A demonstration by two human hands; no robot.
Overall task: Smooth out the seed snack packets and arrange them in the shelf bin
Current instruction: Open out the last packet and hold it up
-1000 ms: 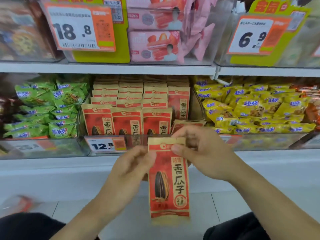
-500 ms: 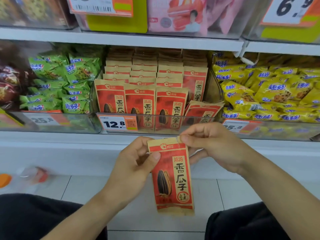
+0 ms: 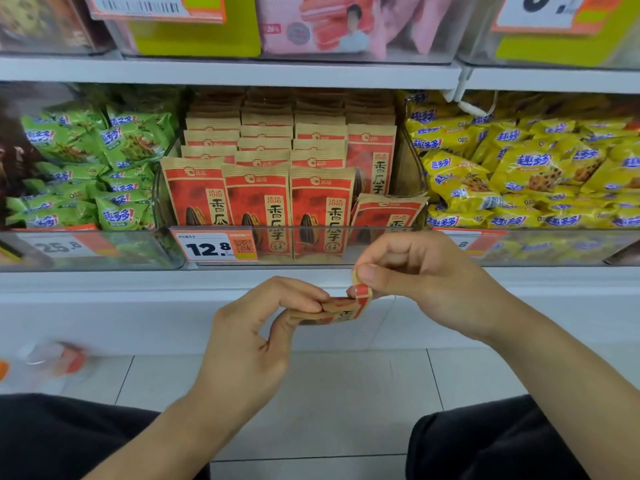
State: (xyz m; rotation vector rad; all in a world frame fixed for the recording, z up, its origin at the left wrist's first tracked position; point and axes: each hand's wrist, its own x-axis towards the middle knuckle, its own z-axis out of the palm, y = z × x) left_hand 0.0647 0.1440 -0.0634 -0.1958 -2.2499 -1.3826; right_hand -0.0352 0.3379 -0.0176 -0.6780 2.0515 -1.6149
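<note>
Packet (image 3: 337,311) of seeds, red and kraft-brown, held almost edge-on to the camera, low in front of the shelf bin (image 3: 412,174) and below its clear front lip. Left hand (image 3: 249,344): fingers curled, thumb underneath and fingertips on top, pinching the packet's left part flat. Right hand (image 3: 426,282): thumb and forefinger pressed together on the packet's right end, which is bent upward into a small curl; the other fingers are loosely curled behind and hold nothing I can make out. Both hands grip the same packet, close together but not touching each other. Bin behind holds matching packets (image 3: 256,206) standing upright in rows, three across the front; a fourth column on the right has one tall packet at the back and one packet (image 3: 388,216) leaning low and tilted at the front. Price tag (image 3: 216,247) reading 12.8 sits on the bin's front at the left. Green snack bags (image 3: 86,171) fill the next bin to the left, yellow snack bags (image 3: 526,174) the one to the right. Pink packs (image 3: 322,26) on the shelf above. Below: white shelf base, tiled floor (image 3: 329,403), dark-trousered knees at both lower corners, a blurred orange-and-clear object (image 3: 59,362) at lower left.
</note>
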